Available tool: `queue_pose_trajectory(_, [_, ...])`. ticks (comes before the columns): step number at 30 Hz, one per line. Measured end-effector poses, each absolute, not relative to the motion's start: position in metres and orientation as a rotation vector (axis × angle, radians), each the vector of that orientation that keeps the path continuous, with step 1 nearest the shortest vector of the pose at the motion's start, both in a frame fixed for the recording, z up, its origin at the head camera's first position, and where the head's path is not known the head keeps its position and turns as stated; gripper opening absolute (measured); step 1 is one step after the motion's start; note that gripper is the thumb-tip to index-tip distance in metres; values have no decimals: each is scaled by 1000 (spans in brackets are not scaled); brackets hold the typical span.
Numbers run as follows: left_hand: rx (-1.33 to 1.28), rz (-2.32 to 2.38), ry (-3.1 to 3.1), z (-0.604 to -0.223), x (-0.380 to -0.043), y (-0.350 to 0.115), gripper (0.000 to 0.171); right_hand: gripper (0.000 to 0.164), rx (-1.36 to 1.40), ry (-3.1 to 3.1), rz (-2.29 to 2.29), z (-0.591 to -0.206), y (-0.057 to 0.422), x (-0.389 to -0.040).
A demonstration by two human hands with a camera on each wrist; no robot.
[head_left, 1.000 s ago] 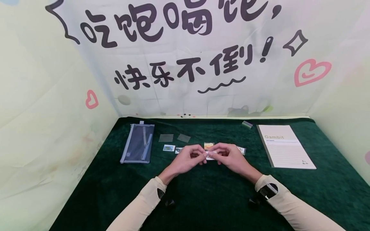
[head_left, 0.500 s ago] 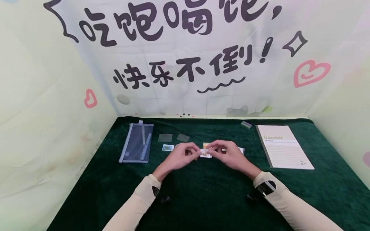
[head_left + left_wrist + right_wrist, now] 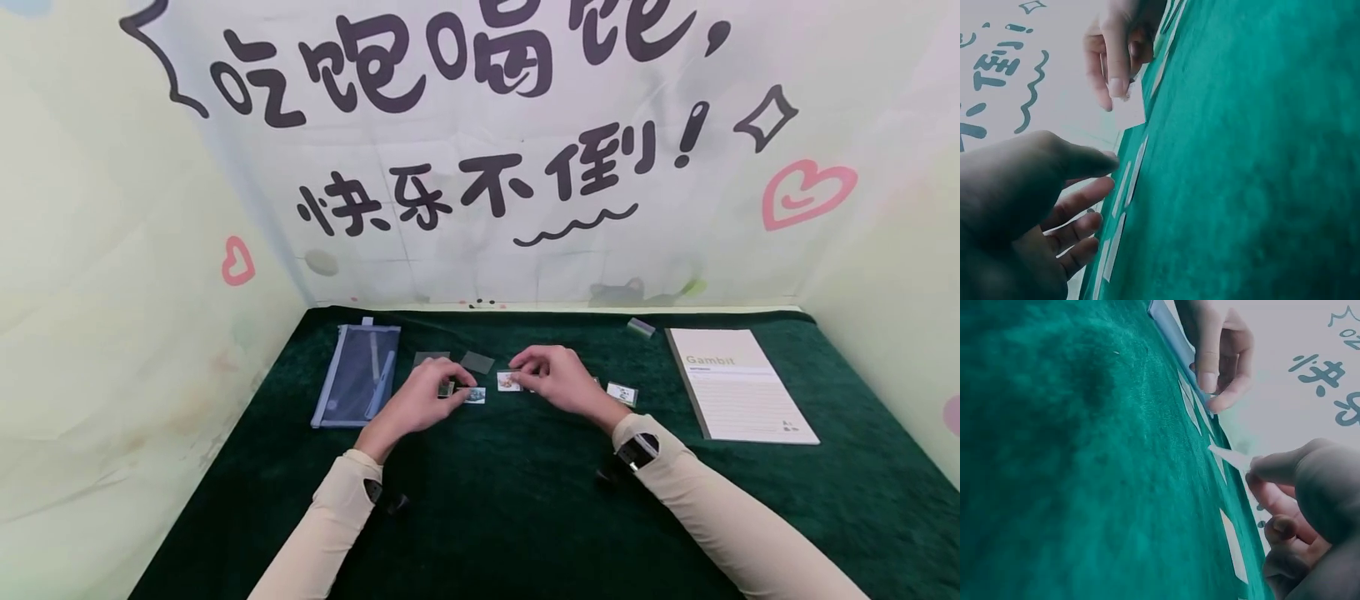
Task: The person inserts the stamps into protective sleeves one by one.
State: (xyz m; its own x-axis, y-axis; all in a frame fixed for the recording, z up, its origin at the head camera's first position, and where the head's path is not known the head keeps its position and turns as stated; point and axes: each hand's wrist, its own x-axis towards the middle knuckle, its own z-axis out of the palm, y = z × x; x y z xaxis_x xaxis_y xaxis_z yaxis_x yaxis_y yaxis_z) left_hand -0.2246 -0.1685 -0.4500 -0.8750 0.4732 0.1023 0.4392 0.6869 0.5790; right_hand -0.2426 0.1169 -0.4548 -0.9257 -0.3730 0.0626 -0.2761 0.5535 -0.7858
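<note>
R grip [image 3: 555,375] is pinching a small pic card [image 3: 508,382], held just over the desk [image 3: 480,508], sticking out twd the L grip [image 3: 426,396]. L's empty, thumb + fingers loosely apart, w/ a loose card [image 3: 477,396] just rt of it, so L's nearer that one tbh.

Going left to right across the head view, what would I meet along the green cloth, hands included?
Zippered pouch, left hand, blue-pictured card, held card, right hand pinching it, white card lying flat, Gambit notebook.
</note>
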Motion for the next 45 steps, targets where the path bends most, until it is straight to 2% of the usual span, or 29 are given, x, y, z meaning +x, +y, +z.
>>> queue_pose_trajectory(6, [732,814,2849,-452,-226,-168,23,16,-488,2742,-1202,-459,109,-247])
queue_pose_trajectory(12, [697,880,2845,-453,-226,-167,34,15,-465,2817,-1050,-463,105,-248])
queue_pose_trajectory(22, [703,979,2794,-451,-228,-173,10,19,-507,2863,-995,-459,102,-250])
queue_pose_trajectory(31, [689,1039,2757,-450,-228,-174,13,17,-460,2671,-1274,-453,92,-267])
queue_pose_trajectory(41, [720,1056,2728,-449,-226,-173,15,26,-354,2679,-1232,-460,60,-283])
queue_pose_trajectory(45, [731,1065,2711,-448,-225,-172,15,25,-313,2746,-1181,-462,55,-286])
